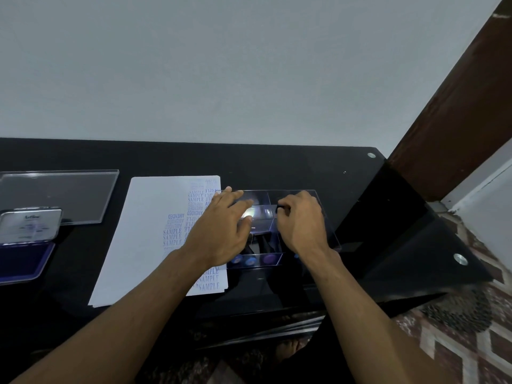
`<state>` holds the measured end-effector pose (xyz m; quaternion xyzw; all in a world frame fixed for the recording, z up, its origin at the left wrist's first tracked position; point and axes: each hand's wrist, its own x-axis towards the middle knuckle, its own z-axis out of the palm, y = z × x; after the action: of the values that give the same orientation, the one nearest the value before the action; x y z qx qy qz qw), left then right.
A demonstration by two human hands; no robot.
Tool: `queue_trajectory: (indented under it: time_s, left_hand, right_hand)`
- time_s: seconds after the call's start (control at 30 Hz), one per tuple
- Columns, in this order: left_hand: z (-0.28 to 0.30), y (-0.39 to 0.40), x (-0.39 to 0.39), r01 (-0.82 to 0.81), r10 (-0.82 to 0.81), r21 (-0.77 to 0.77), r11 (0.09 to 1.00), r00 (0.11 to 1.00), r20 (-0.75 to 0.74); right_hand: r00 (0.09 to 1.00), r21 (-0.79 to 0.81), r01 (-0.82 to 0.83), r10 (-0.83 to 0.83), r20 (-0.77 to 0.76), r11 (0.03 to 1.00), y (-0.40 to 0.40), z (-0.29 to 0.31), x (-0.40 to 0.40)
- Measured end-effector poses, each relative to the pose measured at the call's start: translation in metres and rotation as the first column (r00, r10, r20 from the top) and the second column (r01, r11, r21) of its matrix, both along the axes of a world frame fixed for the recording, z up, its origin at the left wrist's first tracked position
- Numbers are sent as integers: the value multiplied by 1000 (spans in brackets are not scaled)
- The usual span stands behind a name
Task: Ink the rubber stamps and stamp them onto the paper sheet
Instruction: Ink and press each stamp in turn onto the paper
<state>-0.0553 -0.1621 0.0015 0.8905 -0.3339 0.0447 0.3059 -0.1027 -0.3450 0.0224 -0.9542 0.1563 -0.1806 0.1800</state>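
Ink pad (23,259), far left of the left hand (221,234) — cut off by the frame edge; lid print too small to read. Stamps in the clear box (324,214) largely hidden under both hands. Right hand (302,225) pinches something dark — unidentifiable. Paper (155,231) partly covered by the left forearm.

Paper sheet (155,231) (box (302,195) rightward)

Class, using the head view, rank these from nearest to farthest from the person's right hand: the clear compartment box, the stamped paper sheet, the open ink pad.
1. Clear compartment box: directly under the right hand, which reaches into it.
2. Stamped paper sheet: to the left, beyond the left hand.
3. Open ink pad: far left, at the table edge.
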Motion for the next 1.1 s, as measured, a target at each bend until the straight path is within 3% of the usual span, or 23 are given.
queue_trajectory:
  time_s: [0.13, 0.27, 0.43, 0.53, 0.77, 1.1]
  left_hand:
    - [1, 11, -14, -7, 7, -13, 1000, 1000, -17]
    - [-4, 26, -25, 0, 1, 24, 1000, 1000, -8]
    - [-12, 39, -31, 0, -3, 67, 998, 999, 48]
    - [-13, 40, -31, -7, 4, 90, 996, 999, 34]
    - [-11, 40, -35, -6, 5, 79, 997, 1000, 7]
    - [-16, 40, -33, -10, 10, 62, 998, 1000, 0]
  right_hand:
    - [993, -44, -120, 120, -10, 992, 18, 13, -15]
    - [947, -33, -262, 251, -199, 965, 30, 21, -26]
    - [847, -130, -280, 181, -499, 951, 36, 17, -26]
    - [796, -168, -321, 169, -581, 932, 36, 15, -18]
    - [608, -89, -423, 210, -766, 902, 39, 30, 0]
    - [768, -13, -332, 262, -584, 943, 43, 30, -14]
